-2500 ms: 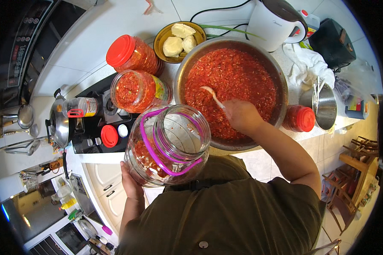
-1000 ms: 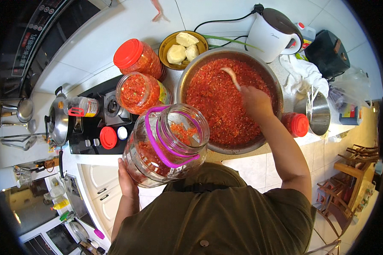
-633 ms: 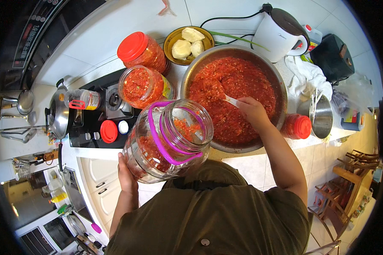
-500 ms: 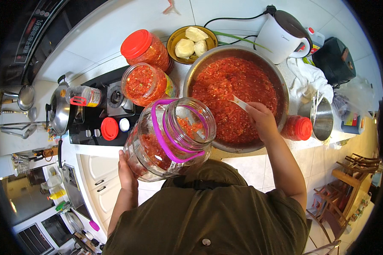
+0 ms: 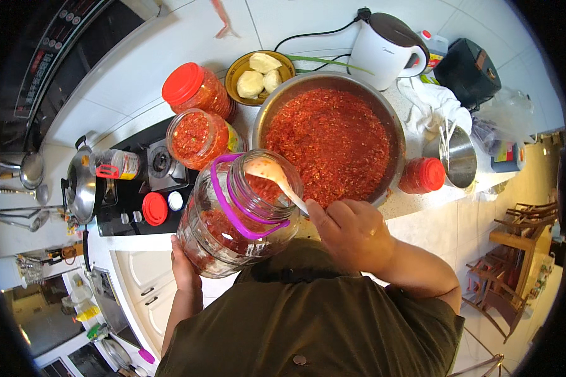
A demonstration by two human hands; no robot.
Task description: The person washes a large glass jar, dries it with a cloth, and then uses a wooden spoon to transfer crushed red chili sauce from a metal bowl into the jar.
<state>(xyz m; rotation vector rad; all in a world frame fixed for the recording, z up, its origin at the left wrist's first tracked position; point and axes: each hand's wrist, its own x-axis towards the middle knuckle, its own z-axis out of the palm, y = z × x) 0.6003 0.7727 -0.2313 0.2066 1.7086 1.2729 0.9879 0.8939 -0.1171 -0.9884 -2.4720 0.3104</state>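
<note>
My left hand (image 5: 185, 267) supports a large glass jar (image 5: 223, 248) from its left side and underside, the jar tilted with its mouth up and to the right. A purple handle rings its neck, and red chopped chili clings inside. My right hand (image 5: 352, 234) grips the handle of a white spoon (image 5: 277, 174), whose bowl is over the jar's mouth. Just beyond, a wide steel basin (image 5: 396, 135) holds a mass of chopped red chili (image 5: 330, 141). An uncapped jar full of chili (image 5: 198, 138) stands left of the basin.
Behind it is a red-lidded jar (image 5: 192, 88), beside a brown bowl (image 5: 234, 86) of pale peeled pieces. A smaller red-lidded jar (image 5: 423, 175) and a steel pot (image 5: 462, 164) stand right of the basin. A white kettle (image 5: 383, 53) is at the back; a stove (image 5: 116, 207) lies left.
My right hand has brought the spoon from the chili in the basin leftward and nearer, to the jar's mouth. My left hand still supports the tilted jar.
</note>
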